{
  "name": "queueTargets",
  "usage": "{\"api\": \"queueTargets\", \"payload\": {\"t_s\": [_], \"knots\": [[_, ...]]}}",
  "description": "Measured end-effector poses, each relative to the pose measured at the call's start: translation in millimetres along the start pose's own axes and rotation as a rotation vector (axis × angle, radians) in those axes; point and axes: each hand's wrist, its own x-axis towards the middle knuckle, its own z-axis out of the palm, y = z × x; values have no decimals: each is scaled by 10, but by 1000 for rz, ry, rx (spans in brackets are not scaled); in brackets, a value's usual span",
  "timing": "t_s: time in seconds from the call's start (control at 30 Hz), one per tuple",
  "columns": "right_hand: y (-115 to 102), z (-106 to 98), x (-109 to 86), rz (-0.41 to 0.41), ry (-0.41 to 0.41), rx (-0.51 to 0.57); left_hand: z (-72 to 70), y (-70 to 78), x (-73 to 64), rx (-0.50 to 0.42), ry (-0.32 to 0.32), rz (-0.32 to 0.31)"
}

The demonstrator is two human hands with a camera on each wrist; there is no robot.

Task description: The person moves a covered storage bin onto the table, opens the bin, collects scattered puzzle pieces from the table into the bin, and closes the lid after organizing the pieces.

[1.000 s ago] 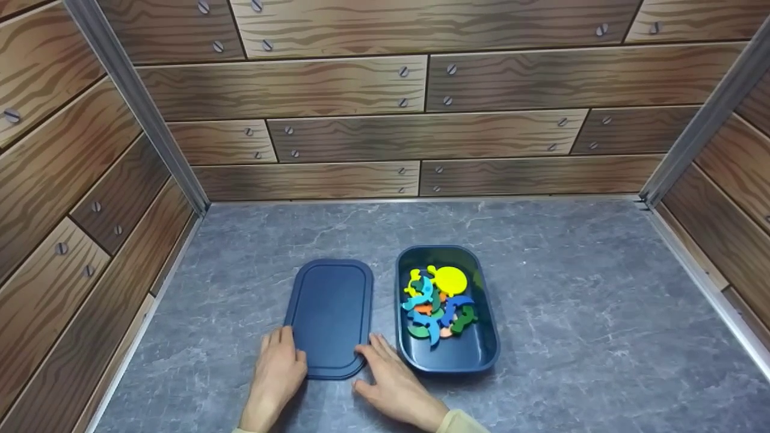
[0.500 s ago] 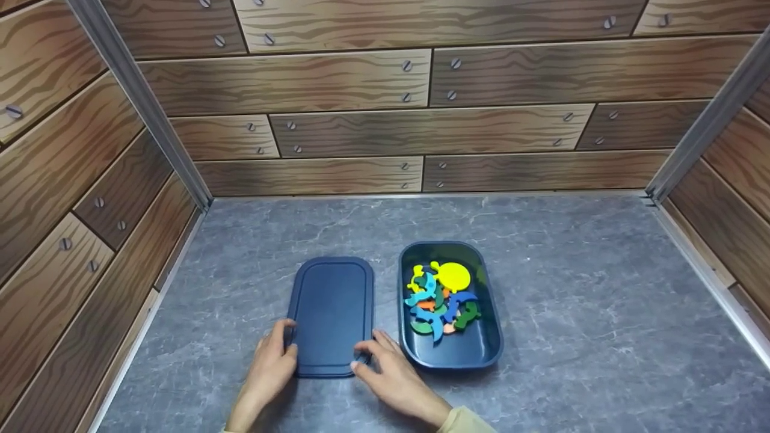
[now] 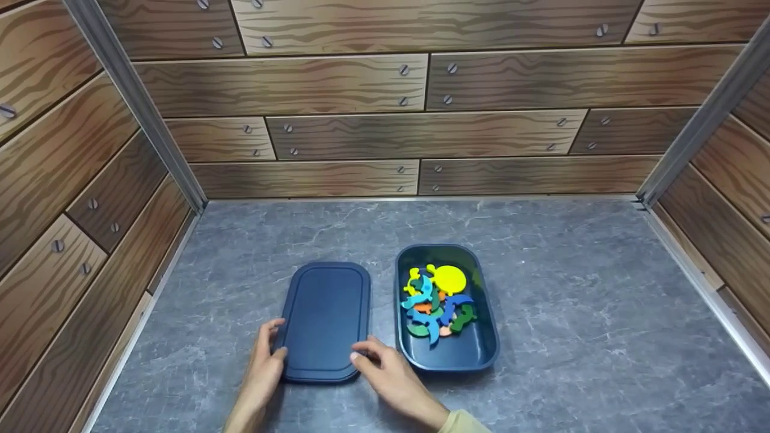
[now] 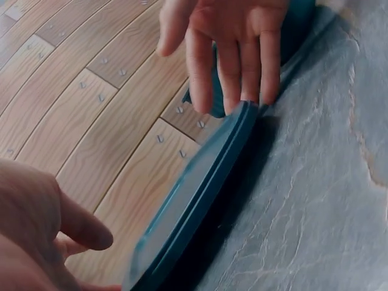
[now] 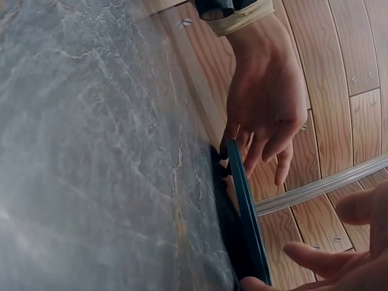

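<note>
A dark blue rounded lid lies flat side up over the table. At its left edge is my left hand, thumb and index finger spread at the rim. My right hand meets the opposite edge near the front corner. In the left wrist view the right hand holds its fingers straight at the lid's edge, and a dark shadow runs beneath that edge. The right wrist view shows the left hand with relaxed fingers at the far end of the lid.
Right of the lid stands a matching deep box without its cover. Inside lie several colourful flat animal pieces, among them a yellow turtle and a green piece. Wood-patterned walls enclose the grey marbled table.
The lid has shifted slightly left and toward me. My left hand has moved left and its thumb has come off the lid's top to the edge. The box and its pieces are unchanged.
</note>
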Motion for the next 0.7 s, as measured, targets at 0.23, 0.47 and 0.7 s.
{"api": "queueTargets", "payload": {"t_s": [0.23, 0.47, 0.7], "knots": [[19, 52, -2, 0, 86, 115, -28, -22, -6, -183, 16, -69], [-32, 87, -28, -58, 104, 154, -89, 12, -35, -282, 67, -100], [-113, 39, -38, -82, 110, 194, -121, 85, -75, -381, 124, -134]]}}
